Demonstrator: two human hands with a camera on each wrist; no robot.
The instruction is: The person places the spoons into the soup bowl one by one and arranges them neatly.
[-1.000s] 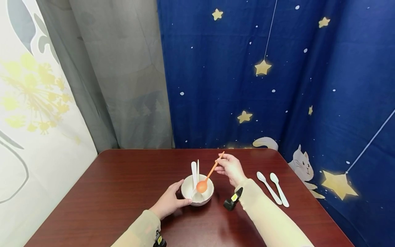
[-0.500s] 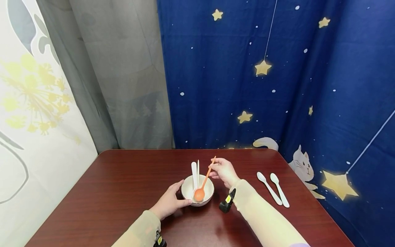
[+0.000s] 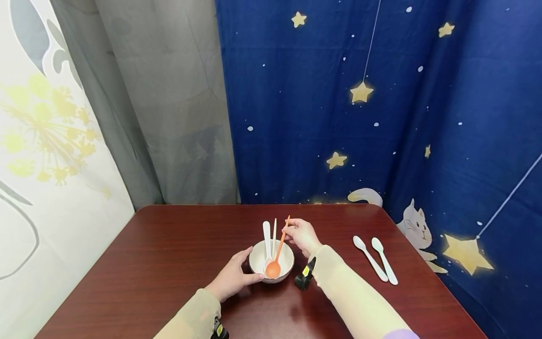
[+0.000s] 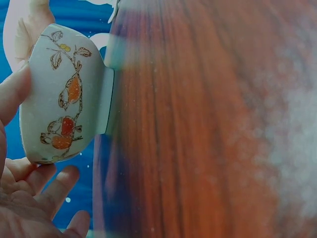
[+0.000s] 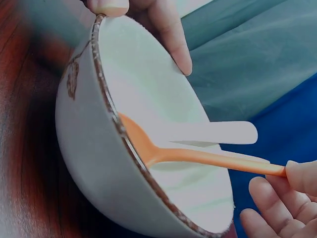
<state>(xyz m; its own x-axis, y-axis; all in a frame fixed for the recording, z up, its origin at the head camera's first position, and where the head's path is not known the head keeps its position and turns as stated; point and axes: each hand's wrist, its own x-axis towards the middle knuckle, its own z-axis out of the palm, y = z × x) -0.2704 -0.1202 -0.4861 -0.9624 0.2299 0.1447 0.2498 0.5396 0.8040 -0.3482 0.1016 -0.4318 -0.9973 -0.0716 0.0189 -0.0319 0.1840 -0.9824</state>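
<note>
A white bowl (image 3: 287,258) with a brown rim and painted fruit branches stands on the table. My left hand (image 3: 234,276) holds its left side, thumb at the near rim and fingers spread along the wall. An orange spoon (image 3: 273,270) leans in the bowl, its head inside near the front rim. The fingertips and thumb of my right hand (image 3: 300,234) pinch the spoon's handle near its upper end. Inside the bowl, a white spoon (image 5: 223,132) with a broad rounded handle and a thinner pale handle (image 3: 274,230) lean against the far rim.
Two white spoons, a left one (image 3: 369,258) and a right one (image 3: 384,260), lie side by side on the dark red wooden table (image 3: 169,254), right of my right forearm. A grey curtain (image 3: 182,117) and a blue starry curtain (image 3: 288,117) hang behind the table.
My right hand has moved left and slightly down with the orange spoon, lowering its head into the bowl's front. The thin pale handle has shifted slightly right. The left hand stays put.
</note>
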